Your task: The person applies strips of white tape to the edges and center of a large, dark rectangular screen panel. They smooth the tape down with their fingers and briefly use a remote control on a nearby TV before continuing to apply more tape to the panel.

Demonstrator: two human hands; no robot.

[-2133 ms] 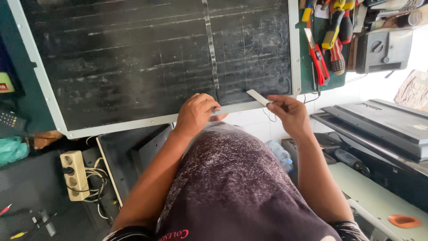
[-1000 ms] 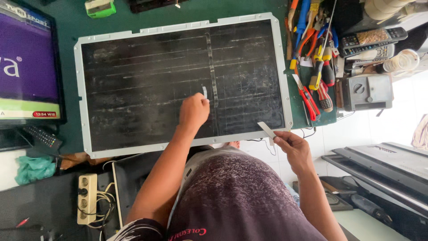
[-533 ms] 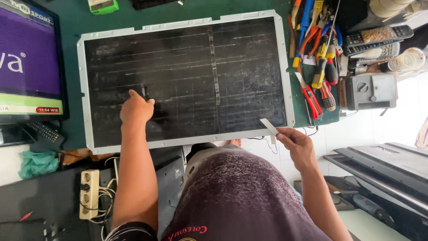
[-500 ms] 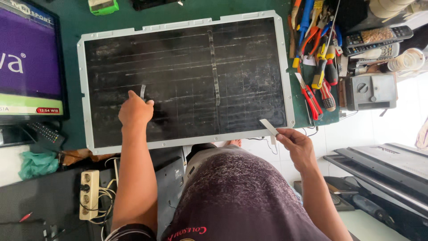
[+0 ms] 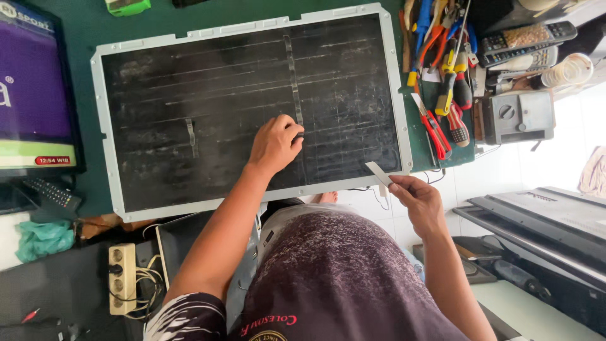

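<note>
The left hand [image 5: 275, 144] rests on the panel [image 5: 221, 113] with its fingers curled down, the tips pressed on the dark face just beside the pale vertical strip [image 5: 293, 69] that runs down the middle. Whether it pinches anything there I cannot tell; the knuckles hide the fingertips. The right hand [image 5: 418, 199] hovers off the panel's lower right corner, thumb and forefinger closed on a small pale strip piece [image 5: 379, 173], held flat and tilted, apart from the panel.

The work looks like laying or pressing short strips onto the panel's face; one short piece [image 5: 191, 136] already lies on the left half. To do it well, I judge the left fingers should press straight down and slide along the strip line, not across it, so nothing lifts or creases. The free piece is best kept pinched at one end only, so the rest stays untouched until it is lined up with the faint horizontal rows. The panel lies flat on the green mat [image 5: 88, 28] and is light-framed, so pressure should stay gentle and away from the white rim [image 5: 101, 126].

The tools [image 5: 442, 82] crowd the right edge, near the right hand; a sleeve or wrist could nudge the red cutters [image 5: 434, 129] onto the panel.
</note>
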